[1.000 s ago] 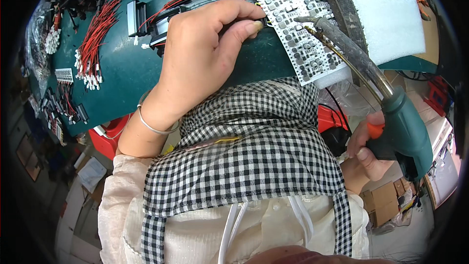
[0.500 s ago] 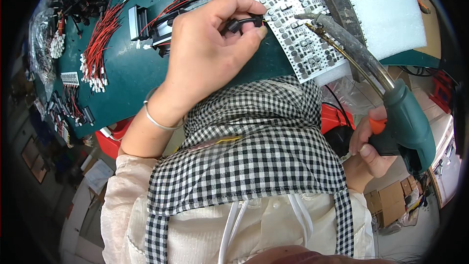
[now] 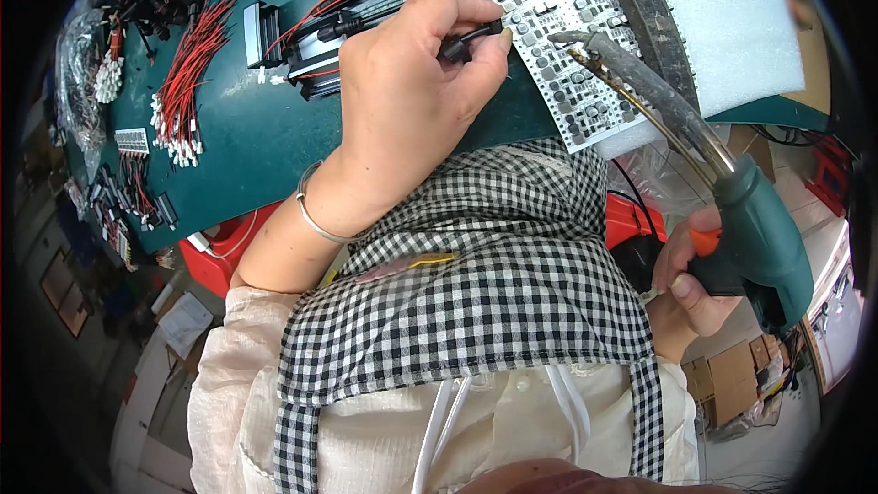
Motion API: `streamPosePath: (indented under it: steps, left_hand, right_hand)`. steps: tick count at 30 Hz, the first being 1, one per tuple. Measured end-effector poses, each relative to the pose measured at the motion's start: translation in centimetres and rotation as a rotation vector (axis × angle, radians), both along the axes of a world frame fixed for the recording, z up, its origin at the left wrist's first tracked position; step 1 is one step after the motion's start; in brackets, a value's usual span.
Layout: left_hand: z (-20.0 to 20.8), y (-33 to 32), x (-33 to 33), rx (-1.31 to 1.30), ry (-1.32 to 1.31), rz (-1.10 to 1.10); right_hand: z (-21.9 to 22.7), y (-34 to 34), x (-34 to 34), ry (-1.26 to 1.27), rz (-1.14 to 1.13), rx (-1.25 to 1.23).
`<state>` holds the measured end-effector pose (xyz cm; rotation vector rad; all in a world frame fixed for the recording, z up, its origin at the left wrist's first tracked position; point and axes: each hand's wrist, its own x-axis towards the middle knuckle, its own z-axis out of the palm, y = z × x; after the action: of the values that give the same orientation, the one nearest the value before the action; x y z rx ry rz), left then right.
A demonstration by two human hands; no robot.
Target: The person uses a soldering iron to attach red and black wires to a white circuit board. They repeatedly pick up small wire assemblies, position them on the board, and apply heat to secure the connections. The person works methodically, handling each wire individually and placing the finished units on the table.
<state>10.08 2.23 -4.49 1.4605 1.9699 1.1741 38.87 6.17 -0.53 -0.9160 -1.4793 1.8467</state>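
My left hand (image 3: 416, 82) is closed, thumb and forefinger pinching a short black cable (image 3: 473, 39) at the left edge of a white circuit board panel (image 3: 549, 37). Part of the cable is hidden inside the palm. Low on the right, my right hand (image 3: 697, 274) wraps round the grip of a green soldering gun (image 3: 764, 229) with an orange trigger. Its dark tip and the thin brass-coloured tube beside it hang over the panel, to the right of my left hand and apart from it.
Red wires with white plugs (image 3: 183, 101) lie on the green table (image 3: 265, 151) at left, near a heap of black connectors (image 3: 137, 0). Grey-black housings (image 3: 265, 37) sit behind my left hand. A dark bar (image 3: 645, 18) crosses the panel beside white foam (image 3: 732, 18).
My left hand has shifted slightly right with the black cable, whose end has turned at the board's edge. My right hand and the soldering gun have hardly moved.
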Motion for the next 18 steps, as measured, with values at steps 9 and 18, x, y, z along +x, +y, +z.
streamPosePath:
  steps: [9,18]
  left_hand:
    - [0.0,0.1,0.1,0.126,0.14,-0.018]
    - [0.1,-0.1,0.3,0.093,0.153,-0.024]
  right_hand:
    - [-0.2,-1.4,-0.8,0.009,-0.162,-0.053]
    - [0.1,-1.8,-1.0,-0.115,-0.181,-0.047]
